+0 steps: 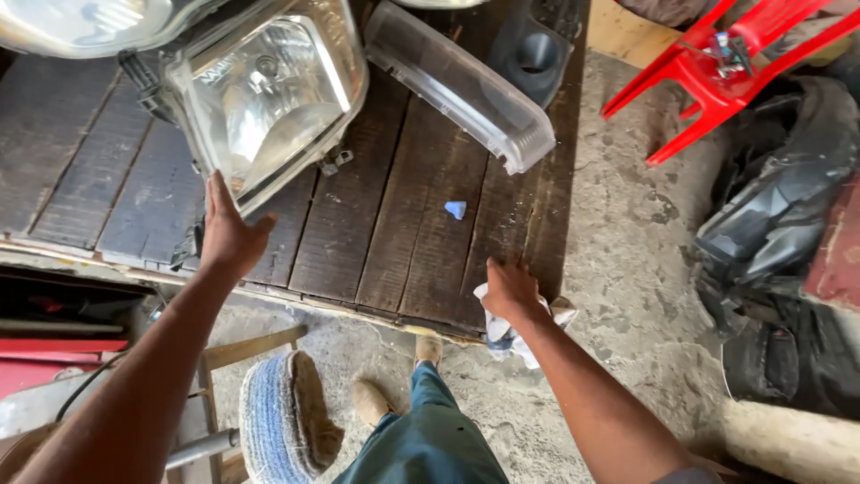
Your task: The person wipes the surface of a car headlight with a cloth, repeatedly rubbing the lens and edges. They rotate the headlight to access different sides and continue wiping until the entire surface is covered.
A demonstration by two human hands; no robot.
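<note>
— Where are the hands?
— Left hand (228,235), open, fingers against the headlight (267,100) at the counter's (376,233) far left.
— And the right?
— Right hand (511,291) presses a white rag (502,330) on the near edge.

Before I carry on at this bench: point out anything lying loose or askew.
A small blue scrap lies alone on the dark wooden table. The long clear lens sits slanted across the planks. The left hand touches the headlight; the right hand presses a white rag.
</note>
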